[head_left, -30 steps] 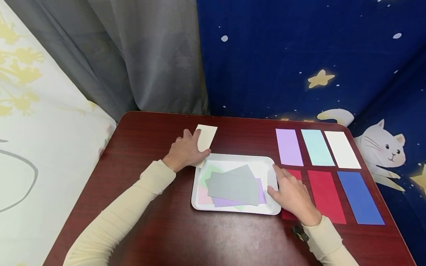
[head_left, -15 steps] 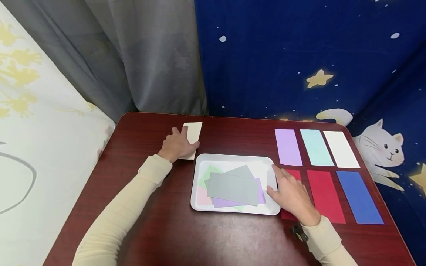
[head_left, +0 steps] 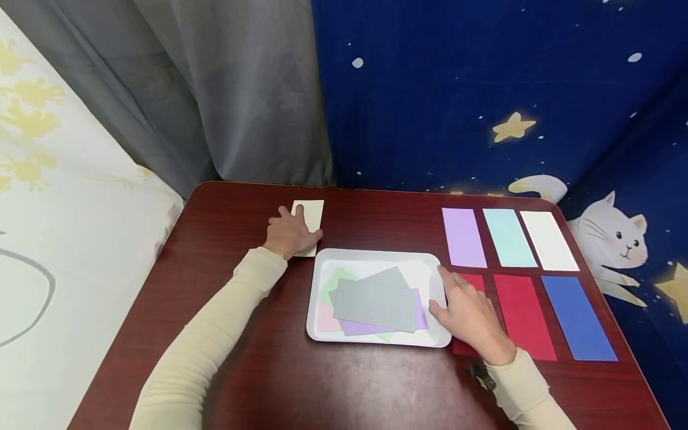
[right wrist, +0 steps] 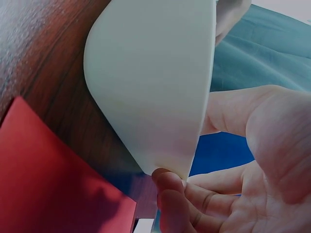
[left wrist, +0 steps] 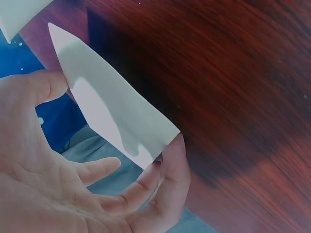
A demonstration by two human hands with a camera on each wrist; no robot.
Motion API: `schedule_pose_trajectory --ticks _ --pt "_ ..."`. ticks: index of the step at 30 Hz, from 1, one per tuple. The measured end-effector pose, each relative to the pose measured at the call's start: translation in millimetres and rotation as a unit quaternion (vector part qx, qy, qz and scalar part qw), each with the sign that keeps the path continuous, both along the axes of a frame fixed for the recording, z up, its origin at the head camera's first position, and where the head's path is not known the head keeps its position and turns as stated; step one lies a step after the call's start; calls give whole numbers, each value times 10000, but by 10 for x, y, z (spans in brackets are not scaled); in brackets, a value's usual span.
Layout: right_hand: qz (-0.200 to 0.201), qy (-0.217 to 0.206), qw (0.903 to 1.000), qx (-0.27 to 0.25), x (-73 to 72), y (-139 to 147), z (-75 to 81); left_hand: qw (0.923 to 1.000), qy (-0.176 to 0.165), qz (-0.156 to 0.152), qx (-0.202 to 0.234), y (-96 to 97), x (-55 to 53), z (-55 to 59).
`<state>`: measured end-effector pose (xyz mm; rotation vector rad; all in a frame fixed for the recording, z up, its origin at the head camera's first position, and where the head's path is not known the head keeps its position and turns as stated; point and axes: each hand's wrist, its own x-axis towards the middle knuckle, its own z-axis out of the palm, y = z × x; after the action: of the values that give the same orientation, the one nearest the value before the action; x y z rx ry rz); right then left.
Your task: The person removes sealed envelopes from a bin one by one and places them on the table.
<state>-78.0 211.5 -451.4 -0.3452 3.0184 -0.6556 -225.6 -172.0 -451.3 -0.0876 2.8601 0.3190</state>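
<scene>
The cream card (head_left: 313, 215) is at upper centre of the frame, pinched by its edges between the thumb and fingers of the left hand (head_left: 291, 232); whether it touches the worktop (head_left: 344, 388) is hard to tell. Just below and to the right, the white tray (head_left: 427, 278) bears overlapping cards, a grey card (head_left: 374, 306) uppermost. The right hand (head_left: 470, 310) grips the tray's right rim. Further right, a lilac card (head_left: 464, 237), mint card (head_left: 510, 237) and white card (head_left: 550, 240) lie above two red cards (head_left: 525, 316) and a blue card (head_left: 580, 318).

Head view above tray (head_left: 427, 269); wrists' seemingly low
</scene>
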Motion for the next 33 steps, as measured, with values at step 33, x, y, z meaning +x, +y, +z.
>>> schedule_pose_trajectory --ticks 33 --pt "-38 -67 10000 18 1 -12 3 9986 489 -43 -201 54 91 44"
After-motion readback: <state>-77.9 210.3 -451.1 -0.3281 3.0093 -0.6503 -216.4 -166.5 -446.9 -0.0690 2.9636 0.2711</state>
